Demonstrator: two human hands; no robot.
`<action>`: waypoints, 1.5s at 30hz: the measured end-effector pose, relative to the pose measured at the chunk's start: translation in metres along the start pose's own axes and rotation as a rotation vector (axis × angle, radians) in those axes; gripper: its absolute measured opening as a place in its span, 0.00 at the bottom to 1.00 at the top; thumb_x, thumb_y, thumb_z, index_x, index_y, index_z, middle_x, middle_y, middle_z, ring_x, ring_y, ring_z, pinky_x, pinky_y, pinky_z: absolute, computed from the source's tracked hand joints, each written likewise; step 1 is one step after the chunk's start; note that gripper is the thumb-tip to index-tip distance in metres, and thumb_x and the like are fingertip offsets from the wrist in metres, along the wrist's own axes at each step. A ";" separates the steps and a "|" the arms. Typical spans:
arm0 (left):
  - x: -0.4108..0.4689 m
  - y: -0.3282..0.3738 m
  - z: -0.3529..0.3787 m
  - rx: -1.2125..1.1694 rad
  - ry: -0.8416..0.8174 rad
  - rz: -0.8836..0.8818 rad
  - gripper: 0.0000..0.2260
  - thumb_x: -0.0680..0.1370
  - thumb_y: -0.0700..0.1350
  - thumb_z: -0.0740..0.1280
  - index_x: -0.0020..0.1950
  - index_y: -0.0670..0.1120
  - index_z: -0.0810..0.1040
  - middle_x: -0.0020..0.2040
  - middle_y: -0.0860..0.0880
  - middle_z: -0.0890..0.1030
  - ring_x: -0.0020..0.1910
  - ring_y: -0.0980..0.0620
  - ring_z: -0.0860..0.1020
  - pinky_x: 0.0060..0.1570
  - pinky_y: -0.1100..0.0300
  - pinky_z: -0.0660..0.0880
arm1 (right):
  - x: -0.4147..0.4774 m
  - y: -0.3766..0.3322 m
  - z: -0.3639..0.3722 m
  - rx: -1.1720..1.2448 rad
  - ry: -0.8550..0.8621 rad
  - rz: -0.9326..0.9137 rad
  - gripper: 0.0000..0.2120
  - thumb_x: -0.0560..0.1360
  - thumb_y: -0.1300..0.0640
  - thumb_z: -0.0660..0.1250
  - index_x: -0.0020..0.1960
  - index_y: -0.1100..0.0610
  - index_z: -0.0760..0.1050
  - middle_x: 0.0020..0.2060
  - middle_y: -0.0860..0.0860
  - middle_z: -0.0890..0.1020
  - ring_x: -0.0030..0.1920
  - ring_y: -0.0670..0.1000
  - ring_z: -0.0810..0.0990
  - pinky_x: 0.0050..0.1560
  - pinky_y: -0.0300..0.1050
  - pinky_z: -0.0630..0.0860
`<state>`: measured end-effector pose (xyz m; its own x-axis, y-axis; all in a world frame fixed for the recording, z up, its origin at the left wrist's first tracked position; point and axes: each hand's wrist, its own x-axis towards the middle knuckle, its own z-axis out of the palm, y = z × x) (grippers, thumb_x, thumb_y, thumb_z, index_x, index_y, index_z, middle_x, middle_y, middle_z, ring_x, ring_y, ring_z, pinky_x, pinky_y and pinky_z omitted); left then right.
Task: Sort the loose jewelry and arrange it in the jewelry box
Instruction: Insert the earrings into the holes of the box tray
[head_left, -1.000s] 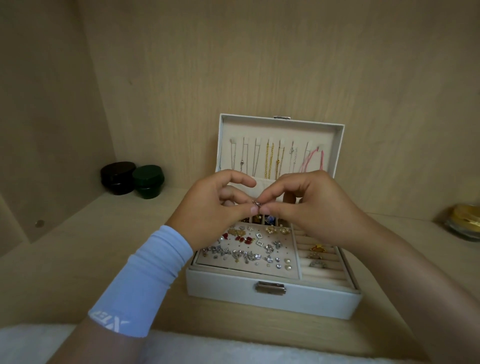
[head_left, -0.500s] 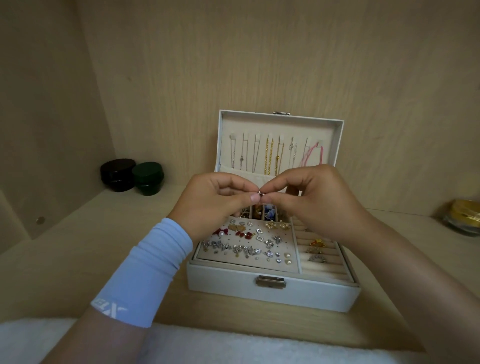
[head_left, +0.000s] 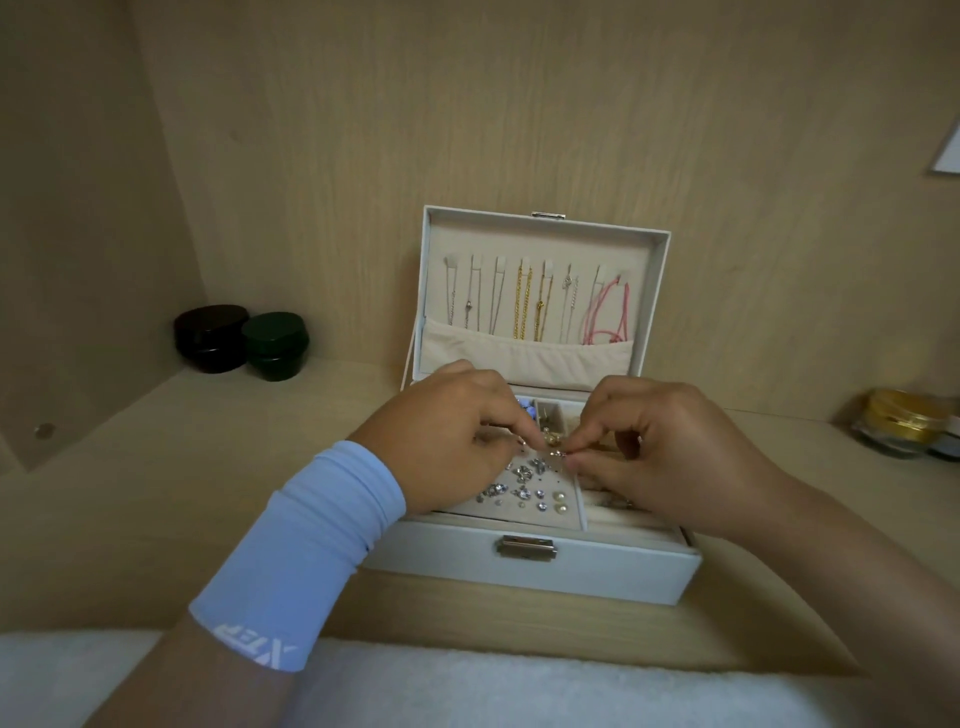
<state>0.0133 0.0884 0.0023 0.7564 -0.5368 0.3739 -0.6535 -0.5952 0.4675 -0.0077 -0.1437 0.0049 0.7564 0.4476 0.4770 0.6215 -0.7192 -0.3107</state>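
1. The stud earring (head_left: 557, 454) is a tiny glinting piece held just above the earring panel (head_left: 519, 515), near the panel's back edge. It is too small to make out its shape.
2. The right hand (head_left: 670, 452) pinches the stud between thumb and forefinger, with the other fingers curled under.
3. The left hand (head_left: 447, 441) has its fingers curled and its tips drawn narrow just beside the stud. I cannot tell whether they hold a backing, touch the stud, or only steady it.
4. Silver stones and two pearls already sit on the panel. The hands hide the rest of it.
5. The panel lies in the left part of the open jewelry box (head_left: 597, 569). The lid (head_left: 545, 234) stands upright with necklaces (head_left: 524, 306) hanging inside it.
6. Judgement: the step in hand is seating this stud in a panel hole.
   - Keep the post square to the panel and find a free hole beside stones of the same kind.
   - Press straight down, with the left fingertips bracing the panel.
   - Let go only once the stud sits flush. If it slips, it could get lost among the stones.
7. The box stands on a wooden shelf (head_left: 156, 493). A black jar (head_left: 210, 338) and a green jar (head_left: 275, 345) stand touching at back left, and a gold-lidded jar (head_left: 901, 423) stands far right.
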 end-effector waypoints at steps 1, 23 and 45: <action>0.000 0.000 0.001 0.001 0.007 0.020 0.13 0.76 0.44 0.67 0.51 0.61 0.84 0.49 0.62 0.78 0.55 0.57 0.72 0.59 0.57 0.70 | -0.001 0.000 0.002 0.000 -0.005 -0.008 0.04 0.69 0.52 0.79 0.43 0.46 0.85 0.40 0.40 0.80 0.36 0.43 0.79 0.36 0.47 0.76; 0.001 -0.003 0.006 0.065 -0.034 -0.010 0.12 0.77 0.44 0.67 0.50 0.62 0.84 0.51 0.61 0.77 0.56 0.57 0.69 0.62 0.55 0.69 | 0.003 -0.008 -0.009 -0.120 -0.267 -0.059 0.05 0.75 0.51 0.70 0.47 0.43 0.84 0.41 0.35 0.79 0.43 0.39 0.78 0.41 0.40 0.74; 0.087 0.119 0.085 0.163 -0.187 0.101 0.06 0.76 0.48 0.68 0.49 0.56 0.83 0.44 0.60 0.78 0.41 0.61 0.71 0.48 0.63 0.70 | -0.087 0.080 -0.078 0.001 -0.417 0.560 0.10 0.69 0.55 0.78 0.49 0.45 0.86 0.37 0.38 0.84 0.38 0.32 0.78 0.39 0.26 0.69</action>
<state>-0.0010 -0.0805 0.0224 0.6790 -0.6901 0.2504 -0.7325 -0.6139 0.2943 -0.0396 -0.2818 0.0022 0.9781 0.1763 -0.1111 0.1148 -0.9009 -0.4186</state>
